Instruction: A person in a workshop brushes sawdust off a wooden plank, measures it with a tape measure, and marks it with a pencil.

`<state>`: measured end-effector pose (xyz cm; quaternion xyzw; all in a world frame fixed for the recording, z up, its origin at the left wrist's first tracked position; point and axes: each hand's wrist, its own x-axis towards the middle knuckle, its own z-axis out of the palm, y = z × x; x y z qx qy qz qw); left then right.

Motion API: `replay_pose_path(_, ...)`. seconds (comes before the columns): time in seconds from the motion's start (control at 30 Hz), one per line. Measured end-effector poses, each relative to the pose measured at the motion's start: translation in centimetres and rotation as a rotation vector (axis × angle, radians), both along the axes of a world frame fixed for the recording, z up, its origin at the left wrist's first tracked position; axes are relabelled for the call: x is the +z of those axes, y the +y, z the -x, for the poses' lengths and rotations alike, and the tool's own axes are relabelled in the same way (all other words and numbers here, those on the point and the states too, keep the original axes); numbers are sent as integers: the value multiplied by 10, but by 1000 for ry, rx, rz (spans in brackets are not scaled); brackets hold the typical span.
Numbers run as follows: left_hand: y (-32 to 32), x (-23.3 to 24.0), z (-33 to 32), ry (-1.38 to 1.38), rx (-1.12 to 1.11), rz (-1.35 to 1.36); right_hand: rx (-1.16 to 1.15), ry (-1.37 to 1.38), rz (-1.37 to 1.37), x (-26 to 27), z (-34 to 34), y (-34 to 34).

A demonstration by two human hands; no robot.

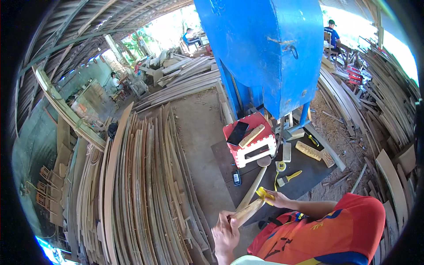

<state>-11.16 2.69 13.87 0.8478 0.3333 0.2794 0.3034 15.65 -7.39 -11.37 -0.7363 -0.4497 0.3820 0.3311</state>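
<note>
At the bottom centre, my left hand point(227, 230) is closed round the near end of a short wooden piece point(248, 212). My right hand point(278, 199) grips a yellow hand-held object point(265, 194) at the far end of that piece; its exact kind is not clear. Just beyond the hands, a long tapered wooden bar point(253, 187) slants up to a round brown thing point(264, 161) by the stool. On the dark board point(228, 165) lie a yellow tape measure point(280, 166) with its blade out, a yellow-handled paintbrush point(289, 178) and a small dark device point(236, 178).
A red and white plastic stool point(255, 149) bears a black phone point(238, 133) and a wood block point(251, 135). Behind it stands a large blue metal machine housing point(251, 49). Wood blocks point(308, 150) and a yellow-handled tool point(313, 140) lie right. Stacked planks point(142, 185) fill the left; several people sit farther off.
</note>
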Motion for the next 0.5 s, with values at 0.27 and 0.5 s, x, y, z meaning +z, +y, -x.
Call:
replay_pose_path(0.27, 12, 15, -68, -45, -11, -229, 121, 330, -444, 178, 22, 13)
replay_pose_path(0.5, 1, 24, -74, 6, -83, -165, -76, 581, -408, 187, 29, -4)
